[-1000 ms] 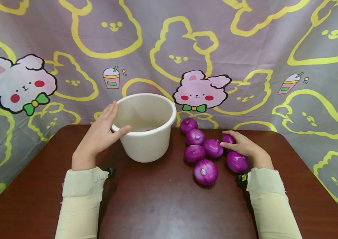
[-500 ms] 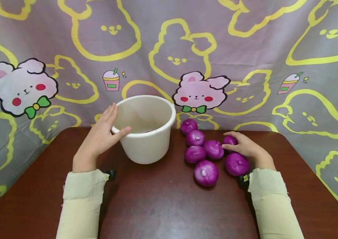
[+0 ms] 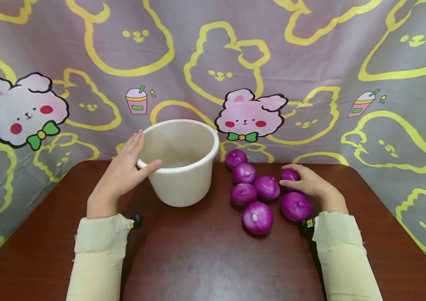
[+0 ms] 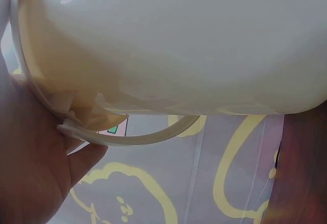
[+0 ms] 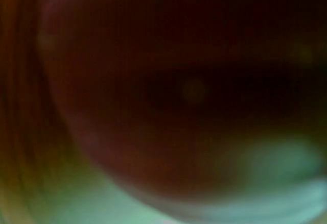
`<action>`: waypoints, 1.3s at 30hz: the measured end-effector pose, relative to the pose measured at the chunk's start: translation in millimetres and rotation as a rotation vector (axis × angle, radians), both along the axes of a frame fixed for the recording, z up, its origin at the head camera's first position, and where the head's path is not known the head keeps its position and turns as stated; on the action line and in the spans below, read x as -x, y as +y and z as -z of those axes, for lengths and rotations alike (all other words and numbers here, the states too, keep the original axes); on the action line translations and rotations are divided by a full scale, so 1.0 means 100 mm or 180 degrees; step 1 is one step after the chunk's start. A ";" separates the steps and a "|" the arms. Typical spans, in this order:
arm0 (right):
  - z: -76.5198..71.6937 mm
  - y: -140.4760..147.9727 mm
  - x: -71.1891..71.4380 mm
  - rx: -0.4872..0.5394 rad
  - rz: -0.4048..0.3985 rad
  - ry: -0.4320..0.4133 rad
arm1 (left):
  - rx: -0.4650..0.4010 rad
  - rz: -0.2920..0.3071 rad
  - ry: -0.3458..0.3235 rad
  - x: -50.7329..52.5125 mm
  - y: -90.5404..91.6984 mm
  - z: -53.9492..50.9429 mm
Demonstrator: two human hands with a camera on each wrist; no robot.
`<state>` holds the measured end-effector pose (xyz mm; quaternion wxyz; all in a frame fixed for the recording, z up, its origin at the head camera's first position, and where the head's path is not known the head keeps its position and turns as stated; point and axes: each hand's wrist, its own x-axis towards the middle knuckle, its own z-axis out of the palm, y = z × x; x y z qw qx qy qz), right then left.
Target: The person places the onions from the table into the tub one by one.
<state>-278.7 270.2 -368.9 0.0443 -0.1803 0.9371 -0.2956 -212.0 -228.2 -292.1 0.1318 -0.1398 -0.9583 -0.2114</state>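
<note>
While fingers point(image 3: 133, 147) touch bucket rim point(image 3: 182, 170) — gap point(image 3: 220, 192), onions point(image 3: 258, 218)

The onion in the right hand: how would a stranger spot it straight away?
On the brown table, right of the white bucket, purple onions lie clustered. At the cluster's right side is the right hand. The gripped onion is the only one between its thumb and fingers, which partly hide it.

A dark, blurred onion point(image 5: 153, 112) crowds the right wrist view.
</note>
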 end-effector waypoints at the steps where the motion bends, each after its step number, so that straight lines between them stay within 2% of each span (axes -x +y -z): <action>1: 0.00 0.00 0.00 0.0015 0.0001 -0.0012 | -0.0003 -0.0003 -0.0007 -0.01 -0.01 0.00; 11: -0.08 0.01 -0.01 0.0177 0.0061 -0.0140 | -0.0055 0.0001 -0.0023 0.00 0.00 -0.01; 15: -0.14 0.02 -0.01 0.0202 0.0053 -0.0037 | -0.0059 -0.0016 -0.0022 0.00 0.00 -0.01; 21: -0.20 0.05 -0.04 -0.0050 0.0003 0.0249 | -0.0050 -0.0019 -0.0026 0.00 0.00 -0.01; 39: -0.49 0.05 -0.21 -0.0057 0.0037 0.0302 | -0.0024 -0.0030 -0.0061 -0.02 0.00 -0.01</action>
